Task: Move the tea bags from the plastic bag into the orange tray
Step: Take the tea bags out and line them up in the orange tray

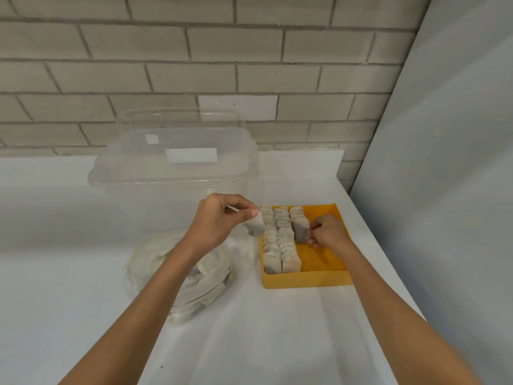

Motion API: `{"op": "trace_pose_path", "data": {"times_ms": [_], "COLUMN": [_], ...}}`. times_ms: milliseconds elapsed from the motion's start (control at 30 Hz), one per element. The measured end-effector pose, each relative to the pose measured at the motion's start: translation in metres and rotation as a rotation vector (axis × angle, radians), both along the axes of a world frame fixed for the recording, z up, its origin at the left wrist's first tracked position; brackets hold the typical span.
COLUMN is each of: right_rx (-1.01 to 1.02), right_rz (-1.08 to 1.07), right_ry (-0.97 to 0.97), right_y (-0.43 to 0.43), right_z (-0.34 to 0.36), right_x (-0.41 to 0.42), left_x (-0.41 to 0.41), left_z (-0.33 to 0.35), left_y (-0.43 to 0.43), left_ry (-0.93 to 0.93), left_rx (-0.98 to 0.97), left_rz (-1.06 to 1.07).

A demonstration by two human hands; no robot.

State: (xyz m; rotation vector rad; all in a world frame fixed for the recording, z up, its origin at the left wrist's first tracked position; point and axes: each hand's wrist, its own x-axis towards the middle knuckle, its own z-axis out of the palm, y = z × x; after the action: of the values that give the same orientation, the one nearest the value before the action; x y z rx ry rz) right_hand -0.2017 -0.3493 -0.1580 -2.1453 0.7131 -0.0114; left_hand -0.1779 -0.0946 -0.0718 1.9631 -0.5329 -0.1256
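The orange tray sits on the white table, right of centre. Three rows of upright tea bags fill its left part. My right hand is inside the tray and pinches the nearest tea bag of the right row. My left hand hovers just left of the tray and pinches a single tea bag that hangs from its fingers. The clear plastic bag with more tea bags lies under my left forearm, partly hidden by it.
A large clear plastic box with a lid stands behind the bag, close to my left hand. A brick wall runs behind the table. A grey panel rises along the table's right edge.
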Motion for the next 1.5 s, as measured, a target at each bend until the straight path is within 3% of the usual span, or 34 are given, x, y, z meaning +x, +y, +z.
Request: {"op": "trace_pose_path", "data": {"times_ms": [433, 700, 1000, 1133, 1500], "right_rx": [0.05, -0.135, -0.159, -0.137, -0.108], "right_rz": [-0.039, 0.009, -0.039, -0.026, 0.023], "right_ry": [0.024, -0.056, -0.171, -0.188, -0.201], "right_y": [0.0, -0.017, -0.03, -0.028, -0.018], "right_z": [-0.01, 0.017, 0.05, 0.047, 0.04], "right_x": [0.01, -0.005, -0.032, -0.039, -0.042], "left_x": [0.002, 0.007, 0.037, 0.046, 0.052], "left_z": [-0.007, 0.009, -0.046, -0.059, -0.072], "left_y": [-0.013, -0.074, -0.135, -0.139, -0.145], "left_ry": [-0.005, -0.128, -0.039, -0.1, -0.273], "left_rx": [0.047, 0.111, 0.478, 0.6, 0.669], "left_rz": [-0.01, -0.218, -0.361, -0.364, -0.331]}}
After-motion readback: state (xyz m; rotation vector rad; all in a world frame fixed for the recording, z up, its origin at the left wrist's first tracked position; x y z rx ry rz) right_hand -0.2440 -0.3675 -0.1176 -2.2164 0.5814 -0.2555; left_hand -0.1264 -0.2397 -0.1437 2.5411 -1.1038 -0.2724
